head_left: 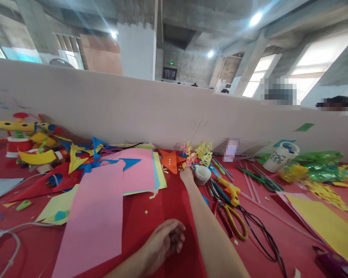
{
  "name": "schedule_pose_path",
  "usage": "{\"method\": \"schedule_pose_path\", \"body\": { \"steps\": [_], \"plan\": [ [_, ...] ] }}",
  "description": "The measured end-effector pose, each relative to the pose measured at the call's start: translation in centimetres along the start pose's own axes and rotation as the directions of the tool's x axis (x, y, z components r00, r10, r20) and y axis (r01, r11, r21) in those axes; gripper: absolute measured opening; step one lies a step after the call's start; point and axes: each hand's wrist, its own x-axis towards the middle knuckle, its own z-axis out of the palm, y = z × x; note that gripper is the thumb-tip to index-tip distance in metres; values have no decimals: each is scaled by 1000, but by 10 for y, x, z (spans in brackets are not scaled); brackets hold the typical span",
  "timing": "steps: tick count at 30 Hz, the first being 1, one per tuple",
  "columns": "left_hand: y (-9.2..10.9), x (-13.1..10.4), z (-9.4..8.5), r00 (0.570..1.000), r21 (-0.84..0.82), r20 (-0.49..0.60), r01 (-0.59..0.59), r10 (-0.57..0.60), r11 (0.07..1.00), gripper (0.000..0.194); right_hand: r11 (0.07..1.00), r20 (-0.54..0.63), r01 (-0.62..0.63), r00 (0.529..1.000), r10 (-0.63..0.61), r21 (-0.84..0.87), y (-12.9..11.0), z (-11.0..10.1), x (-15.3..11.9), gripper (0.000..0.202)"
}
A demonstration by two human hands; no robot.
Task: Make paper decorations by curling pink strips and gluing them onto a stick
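My right hand (186, 175) reaches far over the red table, its fingers closed at the base of a pink curled-paper piece (191, 156); the fingertips are small and partly hidden. Right behind it stand yellow curled-paper strips (205, 153). A small white cup (203, 175) is just right of that hand, and an orange paper star (169, 160) lies to its left. Nearer to me, my left hand (168, 239) hovers over or rests on the table, fingers loosely curled, thumb apart, nothing visible in it. A long pink paper sheet (95, 216) lies to its left.
Yellow-handled scissors (236, 222), a yellow glue gun (232, 191) and a black cable (263, 231) lie right of my right arm. Paper sheets (327, 224) and green bottles (321, 166) are farther right. Toys (19, 135) stand at left. A white partition (118, 108) bounds the back.
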Motion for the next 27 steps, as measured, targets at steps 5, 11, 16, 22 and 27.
{"method": "schedule_pose_path", "body": {
  "steps": [5,11,16,22,27],
  "plan": [
    [-1,1,-2,1000,4,14,-6,6,1000,26,998,-31,28,999,-29,-50,1,3,-6,31],
    [-1,1,0,1000,5,22,-18,18,1000,28,994,-63,62,996,-68,-85,6,-1,-15,31],
    [0,0,2,1000,2,16,-19,19,1000,29,991,-67,89,993,-96,-101,10,-4,-23,27],
    [-3,3,-2,999,-10,24,-39,39,999,29,985,-104,129,985,-140,-112,10,-4,-28,25],
    [-1,2,0,999,-1,12,-37,37,999,29,976,-145,184,969,-199,-113,7,-8,-36,22]
  ]
}}
